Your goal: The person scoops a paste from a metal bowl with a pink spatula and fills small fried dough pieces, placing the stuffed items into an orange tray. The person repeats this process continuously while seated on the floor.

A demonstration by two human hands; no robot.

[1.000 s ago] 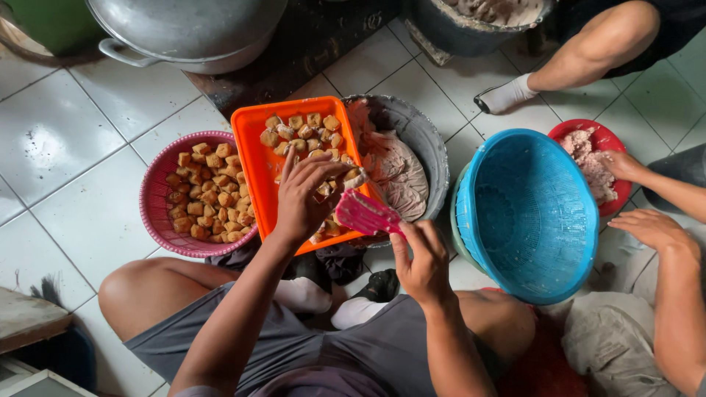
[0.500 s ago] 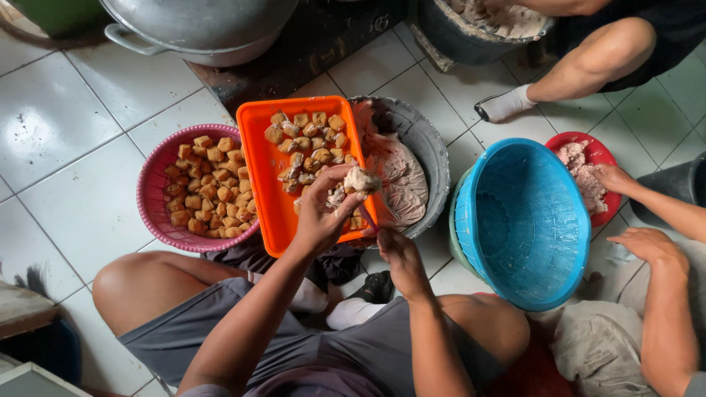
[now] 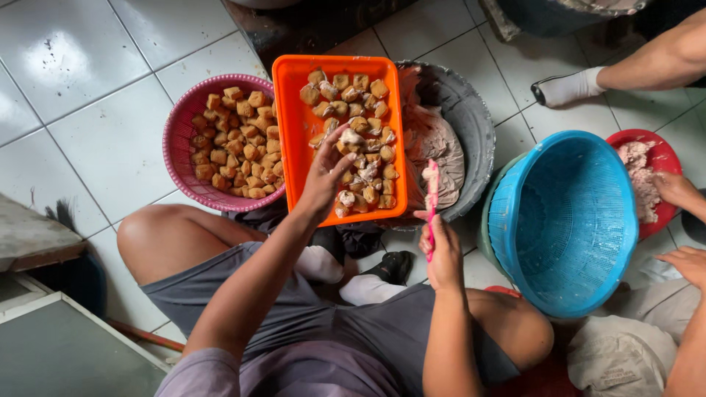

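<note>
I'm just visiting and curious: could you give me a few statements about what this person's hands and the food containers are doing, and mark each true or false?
1. The left hand places a stuffed piece over the orange tray. True.
2. The right hand holds a metal fork. False: it holds a pink spatula.
3. The pink basket holds fried brown cubes. True.
4. The blue basket is full of cubes. False: it holds nothing visible.
</note>
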